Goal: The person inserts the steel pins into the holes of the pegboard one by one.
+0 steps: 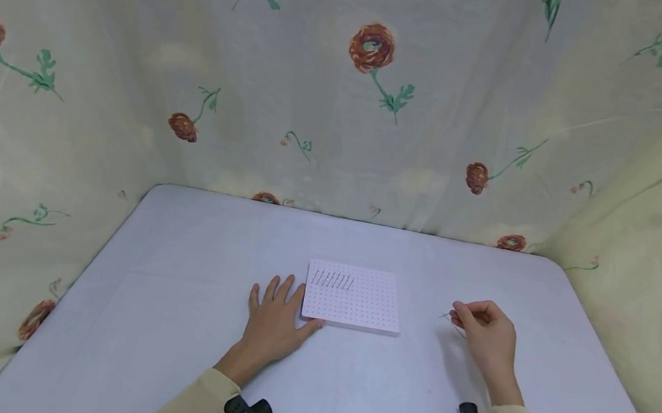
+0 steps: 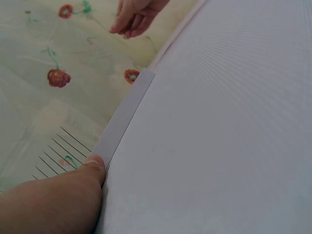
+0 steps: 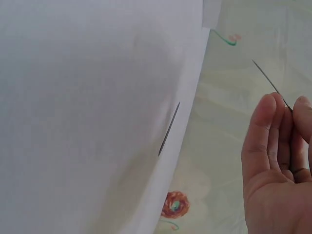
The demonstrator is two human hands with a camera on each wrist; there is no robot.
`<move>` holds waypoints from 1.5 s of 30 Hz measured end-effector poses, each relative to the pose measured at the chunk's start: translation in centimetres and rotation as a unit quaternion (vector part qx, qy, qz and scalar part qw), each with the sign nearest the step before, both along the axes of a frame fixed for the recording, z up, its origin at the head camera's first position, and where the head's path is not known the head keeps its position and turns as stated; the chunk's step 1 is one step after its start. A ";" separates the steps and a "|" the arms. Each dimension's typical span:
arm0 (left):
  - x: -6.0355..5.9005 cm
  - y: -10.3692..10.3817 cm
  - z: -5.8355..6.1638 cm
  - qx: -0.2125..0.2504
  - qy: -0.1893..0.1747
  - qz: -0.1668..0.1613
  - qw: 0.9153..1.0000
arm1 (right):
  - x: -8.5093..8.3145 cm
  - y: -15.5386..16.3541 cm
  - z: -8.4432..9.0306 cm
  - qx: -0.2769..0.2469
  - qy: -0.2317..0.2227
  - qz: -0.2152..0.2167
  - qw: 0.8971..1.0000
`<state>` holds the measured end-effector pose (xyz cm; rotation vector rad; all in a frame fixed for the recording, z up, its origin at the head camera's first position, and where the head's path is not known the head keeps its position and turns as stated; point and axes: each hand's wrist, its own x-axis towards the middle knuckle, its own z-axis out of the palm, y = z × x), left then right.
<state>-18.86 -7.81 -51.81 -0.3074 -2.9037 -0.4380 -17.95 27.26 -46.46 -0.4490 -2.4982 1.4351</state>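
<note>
while my head is tilting down over the work, these lines are running from the biggest thing to the smallest.

curtain: flowered cloth (image 1: 346, 96) is hanging round the far edge and both sides of the table.

table: the pale table (image 1: 180, 284) is carrying the board and both my hands.

board: the white pegboard (image 1: 355, 305) is lying flat near the middle of the table, with a short row of thin pins (image 1: 333, 279) standing tilted along its far left part.

left hand: my left hand (image 1: 273, 322) is lying flat on the table just beside the board's left edge, fingers straight and spread, gripping nothing; my thumb (image 2: 95, 165) is touching the board's near corner.

right hand: my right hand (image 1: 487, 334) is hovering over the table well to the right of the board, fingers curled in, fingertips (image 3: 265, 105) pinching a needle.

needle: the thin needle (image 3: 270, 85) is sticking out past my pinching fingertips, its tip pointing away from the hand.

loose pin: another thin pin (image 3: 169, 129) is showing in the right wrist view near the table's edge; i cannot tell whether it is touching the surface.
</note>
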 end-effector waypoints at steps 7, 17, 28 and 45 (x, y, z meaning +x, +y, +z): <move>-0.2 0.0 -0.1 -0.003 0.001 -0.001 1.000 | -0.8 -2.2 0.6 0.012 0.035 -0.004 0.999; -0.4 -0.1 -0.4 0.000 -0.005 -0.001 1.000 | -2.1 -5.8 1.2 0.074 0.066 0.039 0.994; -0.3 -0.2 -0.6 -0.006 -0.009 0.001 1.000 | -3.3 -9.4 2.0 0.097 0.087 0.113 0.985; -0.3 -0.2 -0.2 -0.007 -0.016 0.006 1.000 | -5.7 -12.9 1.5 0.151 0.081 0.176 0.969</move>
